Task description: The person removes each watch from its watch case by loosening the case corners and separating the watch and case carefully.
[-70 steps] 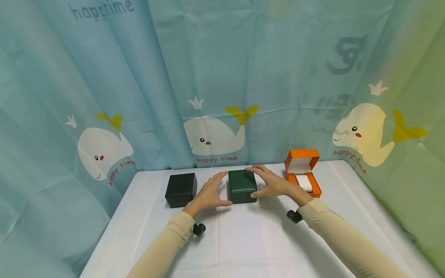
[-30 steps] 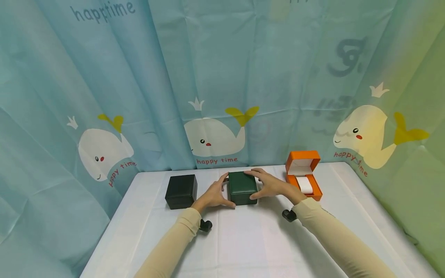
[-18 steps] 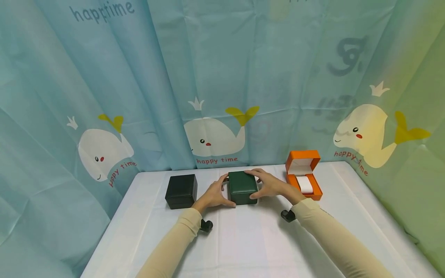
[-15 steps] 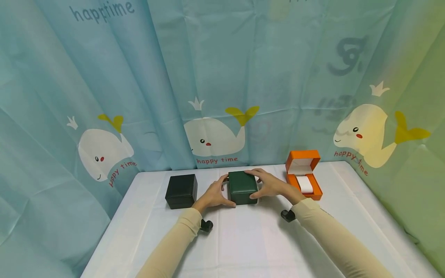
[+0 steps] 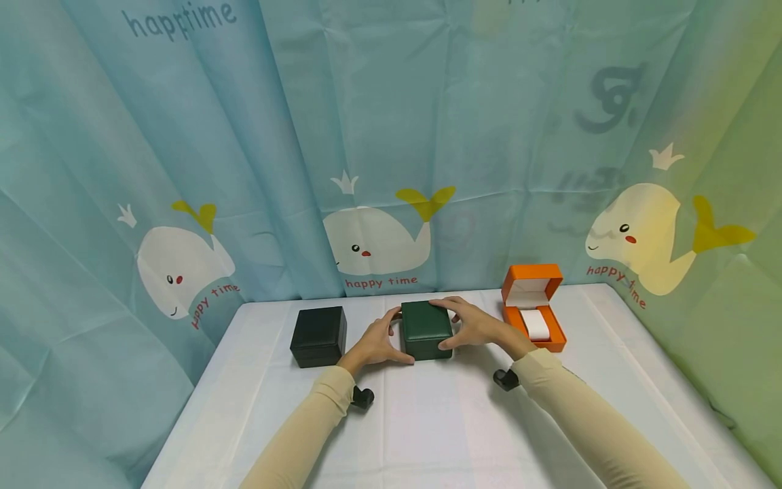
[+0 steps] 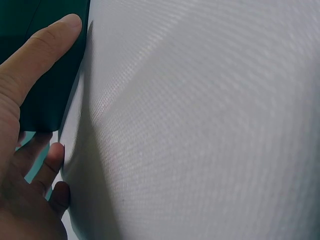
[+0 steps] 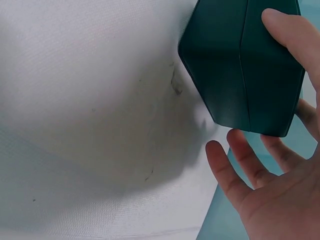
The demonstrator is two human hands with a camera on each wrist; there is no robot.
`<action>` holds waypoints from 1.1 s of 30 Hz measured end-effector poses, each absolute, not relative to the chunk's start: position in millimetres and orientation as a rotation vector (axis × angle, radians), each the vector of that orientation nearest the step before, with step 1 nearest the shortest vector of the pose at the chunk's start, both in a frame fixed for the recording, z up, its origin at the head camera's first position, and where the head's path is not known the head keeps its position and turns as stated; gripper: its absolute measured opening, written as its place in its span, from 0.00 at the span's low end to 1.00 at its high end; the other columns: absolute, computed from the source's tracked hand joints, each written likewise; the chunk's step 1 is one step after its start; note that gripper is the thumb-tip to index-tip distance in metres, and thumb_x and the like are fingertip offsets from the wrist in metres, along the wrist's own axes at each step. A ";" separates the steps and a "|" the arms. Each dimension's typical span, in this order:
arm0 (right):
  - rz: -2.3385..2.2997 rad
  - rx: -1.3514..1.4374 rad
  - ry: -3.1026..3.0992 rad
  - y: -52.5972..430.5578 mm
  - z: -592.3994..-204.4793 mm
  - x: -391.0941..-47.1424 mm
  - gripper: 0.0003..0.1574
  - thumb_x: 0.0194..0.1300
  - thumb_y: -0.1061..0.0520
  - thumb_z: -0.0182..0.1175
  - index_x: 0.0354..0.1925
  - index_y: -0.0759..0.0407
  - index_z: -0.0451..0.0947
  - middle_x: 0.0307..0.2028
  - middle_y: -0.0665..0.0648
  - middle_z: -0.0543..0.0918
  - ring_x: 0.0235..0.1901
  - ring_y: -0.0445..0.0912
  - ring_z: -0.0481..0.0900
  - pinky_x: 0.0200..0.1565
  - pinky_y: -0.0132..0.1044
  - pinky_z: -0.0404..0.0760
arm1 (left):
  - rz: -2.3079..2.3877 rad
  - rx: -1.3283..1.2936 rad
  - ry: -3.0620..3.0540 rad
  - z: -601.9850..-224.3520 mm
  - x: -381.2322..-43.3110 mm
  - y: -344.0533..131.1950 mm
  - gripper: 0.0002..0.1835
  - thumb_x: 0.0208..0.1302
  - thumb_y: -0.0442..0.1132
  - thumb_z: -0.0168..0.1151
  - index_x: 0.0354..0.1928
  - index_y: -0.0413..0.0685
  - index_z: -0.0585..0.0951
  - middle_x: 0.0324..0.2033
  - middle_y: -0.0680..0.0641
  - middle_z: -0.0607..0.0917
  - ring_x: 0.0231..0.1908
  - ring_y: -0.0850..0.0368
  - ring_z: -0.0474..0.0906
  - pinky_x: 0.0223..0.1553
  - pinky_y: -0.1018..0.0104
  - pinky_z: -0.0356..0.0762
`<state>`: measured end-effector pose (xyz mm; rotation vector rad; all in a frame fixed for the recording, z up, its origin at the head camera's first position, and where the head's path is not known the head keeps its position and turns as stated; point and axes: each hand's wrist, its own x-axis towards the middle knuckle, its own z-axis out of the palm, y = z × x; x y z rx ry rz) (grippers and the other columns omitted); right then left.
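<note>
A closed green watch box point(image 5: 426, 329) sits near the middle of the table's far side, between both hands. My left hand point(image 5: 374, 345) grips its left side. In the left wrist view the thumb point(image 6: 55, 37) lies low on the front of the box point(image 6: 50, 95), below the seam, with the fingers toward the back. From the right, my other hand point(image 5: 476, 324) holds the same box. Its thumb point(image 7: 287, 30) presses the lid part, above the seam, in the right wrist view, and its fingers point(image 7: 250, 160) reach round behind. The box's back is hidden.
A closed black box point(image 5: 318, 336) stands left of the left hand. Behind the right forearm, an orange watch box point(image 5: 531, 278) stands with its lid up and a white cushion point(image 5: 535, 324) inside. A blue curtain point(image 5: 391, 136) with whale prints hangs along the table's far edge.
Since the oldest frame, my left hand has moved right, its thumb coming onto the box's front, and the right hand has closed in slightly. Over the last second both hands and the box look still.
</note>
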<state>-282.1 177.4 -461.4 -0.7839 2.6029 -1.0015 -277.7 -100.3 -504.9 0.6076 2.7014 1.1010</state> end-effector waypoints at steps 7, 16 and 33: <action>-0.991 -0.779 2.606 178.5 -460.5 -281.4 0.62 0.53 0.47 0.80 0.79 0.49 0.60 0.72 0.67 0.62 0.52 0.56 0.77 0.53 0.54 0.79 | 1.095 0.614 2.703 -502.5 -276.7 -99.9 0.66 0.41 0.50 0.88 0.80 0.48 0.56 0.43 0.45 0.76 0.41 0.53 0.69 0.40 0.58 0.70; -0.935 -0.825 2.632 178.8 -454.2 -286.8 0.62 0.50 0.45 0.81 0.78 0.50 0.63 0.71 0.66 0.67 0.50 0.58 0.79 0.48 0.49 0.80 | 1.083 0.604 2.711 -502.9 -278.2 -98.1 0.66 0.41 0.51 0.87 0.80 0.48 0.56 0.49 0.47 0.77 0.43 0.54 0.69 0.43 0.58 0.72; -0.992 -0.726 2.559 180.3 -450.9 -296.3 0.61 0.46 0.43 0.83 0.76 0.45 0.67 0.58 0.58 0.76 0.42 0.50 0.75 0.35 0.41 0.75 | 1.078 0.593 2.725 -504.9 -278.1 -98.7 0.64 0.39 0.52 0.88 0.78 0.47 0.61 0.42 0.47 0.75 0.40 0.54 0.69 0.40 0.60 0.70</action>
